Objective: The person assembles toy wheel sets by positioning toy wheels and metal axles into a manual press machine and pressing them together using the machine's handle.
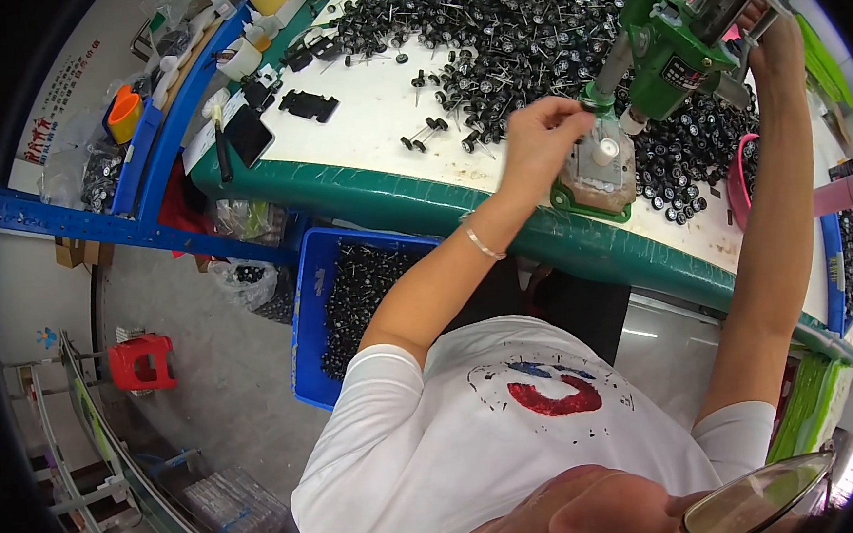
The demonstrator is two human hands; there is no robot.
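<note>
Left hand [539,140]: fingers drawn narrow by the foot of the post [616,67]; cannot tell whether they hold a part.
White peg [606,151]: just right of its fingertips; parts probably want squaring.
Green press [667,71]: rightward; keep fingers clear.
Wheels [529,26]: heaped beyond, on the tabletop [370,138].
Right hand [761,26]: far right, grip partly hidden.

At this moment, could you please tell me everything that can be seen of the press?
The press is green and looks like painted metal, with a silver column and silver parts on its head. Its base has a green rim and a pale block, with a round white piece on top. It stands on the white table, near the front edge; its top is cut off. The left hand is by the column's foot, the right hand beside the head; contact is unclear.
</note>
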